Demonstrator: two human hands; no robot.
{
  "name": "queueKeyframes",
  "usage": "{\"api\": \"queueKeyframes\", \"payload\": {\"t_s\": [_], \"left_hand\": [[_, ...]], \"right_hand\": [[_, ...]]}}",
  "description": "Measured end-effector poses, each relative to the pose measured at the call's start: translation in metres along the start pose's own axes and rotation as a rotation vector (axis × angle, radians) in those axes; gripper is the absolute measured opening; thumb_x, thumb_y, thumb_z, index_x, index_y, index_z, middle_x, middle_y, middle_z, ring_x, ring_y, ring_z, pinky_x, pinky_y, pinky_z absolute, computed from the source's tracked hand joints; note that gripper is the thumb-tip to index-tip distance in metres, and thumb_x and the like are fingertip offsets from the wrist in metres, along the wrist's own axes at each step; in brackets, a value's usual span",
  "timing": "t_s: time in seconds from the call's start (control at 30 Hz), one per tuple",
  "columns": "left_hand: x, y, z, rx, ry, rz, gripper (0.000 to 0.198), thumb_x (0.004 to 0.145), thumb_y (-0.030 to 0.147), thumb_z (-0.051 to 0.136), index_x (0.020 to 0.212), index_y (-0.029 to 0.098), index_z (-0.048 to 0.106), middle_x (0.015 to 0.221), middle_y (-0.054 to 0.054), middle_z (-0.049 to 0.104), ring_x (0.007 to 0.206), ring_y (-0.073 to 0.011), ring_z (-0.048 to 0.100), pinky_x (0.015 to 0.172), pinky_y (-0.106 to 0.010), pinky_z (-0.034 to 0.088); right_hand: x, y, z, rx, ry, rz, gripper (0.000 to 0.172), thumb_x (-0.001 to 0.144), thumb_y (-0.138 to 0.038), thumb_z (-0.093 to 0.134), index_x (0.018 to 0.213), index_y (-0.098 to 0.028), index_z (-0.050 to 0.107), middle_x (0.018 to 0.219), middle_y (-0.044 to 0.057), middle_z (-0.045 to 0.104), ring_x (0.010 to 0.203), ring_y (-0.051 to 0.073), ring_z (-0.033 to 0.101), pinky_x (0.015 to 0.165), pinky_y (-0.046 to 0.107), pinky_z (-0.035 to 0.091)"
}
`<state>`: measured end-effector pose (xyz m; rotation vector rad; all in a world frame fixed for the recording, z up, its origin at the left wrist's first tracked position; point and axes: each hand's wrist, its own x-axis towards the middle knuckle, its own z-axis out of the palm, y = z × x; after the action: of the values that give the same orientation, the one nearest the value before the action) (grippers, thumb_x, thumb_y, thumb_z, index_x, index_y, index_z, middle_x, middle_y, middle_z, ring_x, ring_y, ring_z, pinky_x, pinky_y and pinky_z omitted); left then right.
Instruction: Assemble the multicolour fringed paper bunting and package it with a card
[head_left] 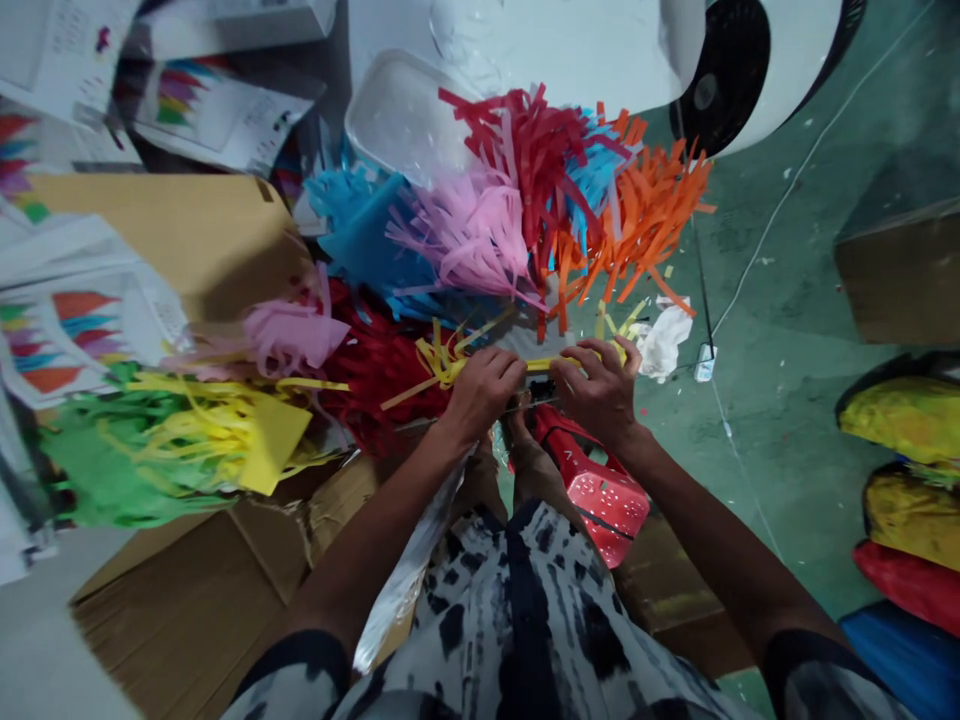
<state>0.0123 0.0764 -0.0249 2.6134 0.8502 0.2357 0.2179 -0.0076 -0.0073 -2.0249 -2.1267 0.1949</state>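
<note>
A yellow paper tassel (541,365) is stretched sideways in front of me, rolled narrow in the middle. My left hand (486,388) is closed over its left part, and loose yellow fringe sticks out beyond those fingers. The right part is gripped by my right hand (598,388), with a few yellow strips showing past it. Both thumbs are mostly hidden. Just beyond my hands lie fringed paper bundles: pink (484,225), dark red (536,150), orange (649,215) and blue (367,235). Another red bundle (386,370) is close to my left hand.
Green fringe (135,460) and yellow fringe (217,430) lie at left, near printed packets (82,320) and a cardboard box (202,590). A clear plastic tray (405,110) stands behind. Below my right hand is a red stool (607,495). A cable (784,190) crosses the green floor.
</note>
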Motion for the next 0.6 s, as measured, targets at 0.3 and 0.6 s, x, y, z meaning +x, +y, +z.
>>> {"api": "queueKeyframes", "payload": {"t_s": [0.3, 0.6], "left_hand": [[-0.001, -0.003, 0.008, -0.025, 0.095, -0.030, 0.017, 0.105, 0.029, 0.056, 0.104, 0.017, 0.068, 0.099, -0.010, 0.071, 0.094, -0.0250, 0.059, 0.084, -0.038, 0.046], [0.001, -0.009, 0.012, -0.070, 0.118, -0.008, 0.015, 0.105, 0.026, 0.056, 0.101, 0.017, 0.067, 0.095, -0.009, 0.070, 0.091, -0.0245, 0.058, 0.083, -0.038, 0.044]], "right_hand": [[0.012, 0.010, 0.013, 0.046, 0.082, -0.083, 0.012, 0.101, -0.030, 0.064, 0.098, -0.029, 0.075, 0.101, 0.001, 0.077, 0.113, 0.023, 0.058, 0.118, 0.051, 0.022], [0.016, -0.001, 0.015, 0.086, 0.131, -0.137, 0.007, 0.099, -0.028, 0.069, 0.099, -0.030, 0.076, 0.101, 0.001, 0.075, 0.114, 0.023, 0.057, 0.121, 0.051, 0.022]]}}
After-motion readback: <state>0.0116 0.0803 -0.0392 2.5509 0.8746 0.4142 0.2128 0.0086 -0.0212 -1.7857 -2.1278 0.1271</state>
